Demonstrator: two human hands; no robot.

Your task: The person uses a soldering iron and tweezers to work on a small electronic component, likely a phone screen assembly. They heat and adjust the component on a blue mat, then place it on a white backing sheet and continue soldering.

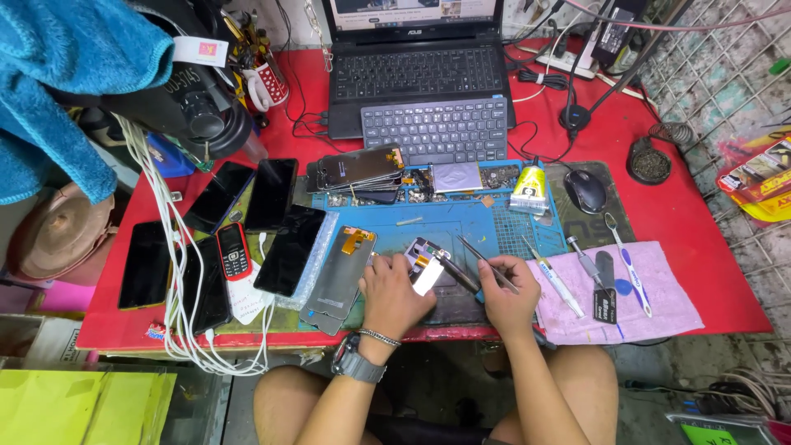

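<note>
I judge the repair mid-way: my left hand (394, 290) pins the opened phone (426, 265) on the blue mat (461, 221) while my right hand (504, 295) pinches tweezers (482, 259) over its still-exposed insides.

Phone repair workshop, small stall type. Red bench (692, 239) is crowded with dismantled phones (272, 194) and loose screen panels (339, 276); a blue repair mat (461, 222) with parts trays is laid at the centre. Glue tube (528, 189), screwdrivers (587, 265) and brush (628, 264) are set out on a pink cloth (659, 301). Laptop (416, 62), spare keyboard (435, 129) and charging cables (177, 297) are packed in around.
</note>
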